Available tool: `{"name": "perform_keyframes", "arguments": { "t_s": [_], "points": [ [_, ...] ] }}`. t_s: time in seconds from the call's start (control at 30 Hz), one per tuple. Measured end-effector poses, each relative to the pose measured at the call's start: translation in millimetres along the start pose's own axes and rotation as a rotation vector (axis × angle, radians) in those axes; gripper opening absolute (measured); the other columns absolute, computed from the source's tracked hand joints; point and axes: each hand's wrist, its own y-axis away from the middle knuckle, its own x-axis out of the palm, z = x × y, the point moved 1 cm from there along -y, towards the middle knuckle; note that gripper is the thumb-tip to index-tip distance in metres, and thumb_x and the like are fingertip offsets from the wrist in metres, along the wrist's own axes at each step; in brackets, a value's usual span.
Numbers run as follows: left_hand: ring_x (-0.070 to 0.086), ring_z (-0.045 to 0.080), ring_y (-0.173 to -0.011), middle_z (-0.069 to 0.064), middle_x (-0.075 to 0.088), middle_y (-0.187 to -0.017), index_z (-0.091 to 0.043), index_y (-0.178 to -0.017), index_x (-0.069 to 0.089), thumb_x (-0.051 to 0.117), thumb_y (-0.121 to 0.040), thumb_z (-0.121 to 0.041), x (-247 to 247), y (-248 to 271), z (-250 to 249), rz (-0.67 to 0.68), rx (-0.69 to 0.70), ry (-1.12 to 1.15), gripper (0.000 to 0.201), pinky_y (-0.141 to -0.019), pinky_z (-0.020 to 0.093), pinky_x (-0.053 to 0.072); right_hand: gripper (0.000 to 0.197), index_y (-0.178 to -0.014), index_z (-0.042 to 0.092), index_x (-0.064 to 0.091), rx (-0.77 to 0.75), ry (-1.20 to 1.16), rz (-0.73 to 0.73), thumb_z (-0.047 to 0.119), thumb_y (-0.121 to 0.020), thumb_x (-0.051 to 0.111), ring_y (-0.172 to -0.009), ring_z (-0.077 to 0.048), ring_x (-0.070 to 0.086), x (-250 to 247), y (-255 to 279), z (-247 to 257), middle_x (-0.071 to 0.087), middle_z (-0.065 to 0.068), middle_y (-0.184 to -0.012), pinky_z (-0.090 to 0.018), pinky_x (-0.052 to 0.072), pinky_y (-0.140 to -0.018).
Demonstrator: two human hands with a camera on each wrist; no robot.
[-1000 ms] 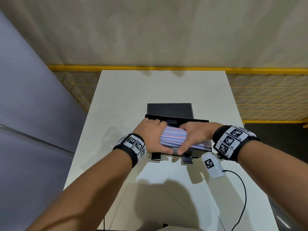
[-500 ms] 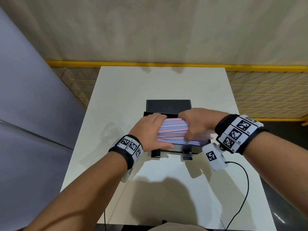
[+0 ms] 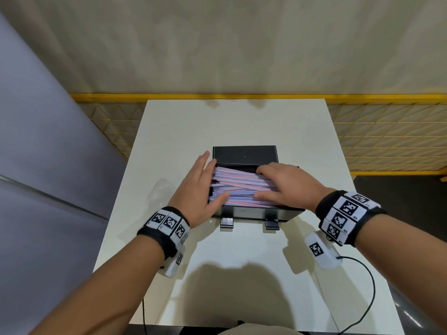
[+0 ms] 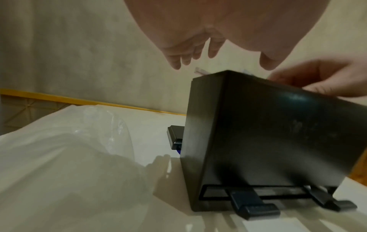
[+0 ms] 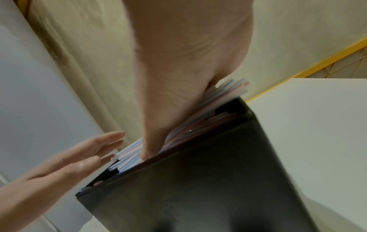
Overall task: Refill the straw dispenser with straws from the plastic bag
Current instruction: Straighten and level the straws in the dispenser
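- The straws (image 3: 242,187) lie in a loose pile in the open black straw dispenser (image 3: 261,212) on the bench (image 3: 232,122); some stick up over the rim.
- Our left hand (image 3: 197,187) is flat and open by the left ends, holding nothing; our right hand (image 3: 287,187) presses flat on top.
- We think straws are light, thin and slippery, and bend easily; we would hold them as a bunch from both ends.
- The plastic bag (image 3: 161,192) lies to the left.
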Motion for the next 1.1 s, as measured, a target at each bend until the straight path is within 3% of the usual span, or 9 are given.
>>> {"name": "perform_keyframes", "arguments": {
  "t_s": [0.07,0.23,0.47,0.57,0.67,0.77,0.83,0.93,1.1],
  "points": [
    [0.009,0.020,-0.157,0.006,0.003,-0.171,-0.006,-0.159,0.019,0.052,-0.097,-0.057,-3.9,5.5,5.1,0.004,-0.055,-0.015,0.087,-0.126,0.033,0.016,0.059,-0.132,0.023,0.049,-0.010,0.056,0.011,0.067,-0.094,0.049,-0.096,-0.025,0.060,4.8,3.0,-3.5,0.061,-0.001,-0.109,-0.038,0.048,-0.079],
    [-0.005,0.024,-0.158,0.011,-0.011,-0.170,-0.006,-0.162,0.001,0.031,-0.093,-0.073,7.8,15.6,7.0,0.229,-0.014,-0.162,0.101,-0.128,0.043,0.009,0.059,-0.138,0.020,0.047,-0.040,0.047,-0.032,0.063,-0.099,0.045,-0.098,-0.026,0.059,12.6,0.2,3.2,0.060,-0.004,-0.112,-0.038,0.047,-0.086],
    [-0.010,0.021,-0.157,0.006,-0.012,-0.170,-0.010,-0.162,-0.002,0.039,-0.093,-0.071,12.9,15.2,8.4,0.179,-0.062,-0.089,0.101,-0.128,0.040,0.004,0.057,-0.133,0.017,0.054,-0.034,-0.068,-0.118,0.060,-0.095,0.052,-0.101,-0.023,0.059,8.3,-0.5,13.2,0.062,-0.002,-0.113,-0.038,0.048,-0.089],
    [-0.012,0.023,-0.157,0.005,-0.012,-0.170,-0.012,-0.162,0.000,0.033,-0.093,-0.074,10.7,14.6,11.4,0.199,-0.078,-0.117,0.099,-0.128,0.042,0.003,0.049,-0.134,0.016,0.056,-0.003,-0.102,-0.201,0.048,-0.097,0.056,-0.108,-0.023,0.058,6.0,16.3,4.7,0.062,-0.003,-0.122,-0.038,0.049,-0.093],
    [-0.013,0.023,-0.157,0.000,-0.010,-0.170,-0.017,-0.162,0.001,0.032,-0.092,-0.075,8.4,15.7,13.1,0.205,-0.074,-0.099,0.097,-0.128,0.045,0.004,0.037,-0.129,0.016,0.057,-0.036,-0.031,-0.113,0.033,-0.096,0.057,-0.109,-0.028,0.059,12.0,23.8,0.8,0.060,-0.005,-0.122,-0.040,0.049,-0.093],
    [-0.006,0.022,-0.158,0.001,-0.006,-0.171,-0.021,-0.163,0.006,0.033,-0.091,-0.076,4.7,18.2,21.0,0.172,-0.094,-0.037,0.094,-0.128,0.045,0.008,0.034,-0.123,0.016,0.059,-0.060,-0.016,-0.134,0.035,-0.095,0.058,-0.105,-0.027,0.058,7.6,16.8,10.5,0.061,-0.003,-0.119,-0.040,0.049,-0.091],
    [0.007,0.019,-0.157,0.000,-0.002,-0.172,-0.021,-0.163,0.010,0.044,-0.093,-0.071,2.6,19.8,25.4,0.137,-0.107,0.035,0.092,-0.126,0.041,0.019,0.039,-0.124,0.018,0.059,-0.073,-0.049,-0.165,0.044,-0.094,0.059,-0.104,-0.025,0.057,1.2,6.8,26.4,0.060,-0.002,-0.120,-0.039,0.048,-0.091],
    [0.024,0.013,-0.153,-0.006,0.004,-0.171,-0.025,-0.162,0.015,0.054,-0.094,-0.062,1.8,21.5,25.7,0.114,-0.085,0.131,0.086,-0.119,0.033,0.032,0.047,-0.123,0.019,0.061,-0.118,-0.021,-0.081,0.052,-0.090,0.064,-0.100,-0.027,0.056,2.6,-16.6,51.5,0.059,-0.004,-0.117,-0.042,0.048,-0.087],
    [0.024,0.010,-0.152,-0.004,0.018,-0.169,-0.027,-0.162,0.014,0.060,-0.096,-0.052,4.1,21.2,22.3,0.146,-0.116,0.233,0.084,-0.122,0.034,0.030,0.056,-0.129,0.023,0.053,-0.029,0.151,0.198,0.052,-0.085,0.071,-0.106,-0.030,0.056,0.8,-40.6,62.2,0.054,-0.005,-0.116,-0.040,0.048,-0.082]
  ]
}}
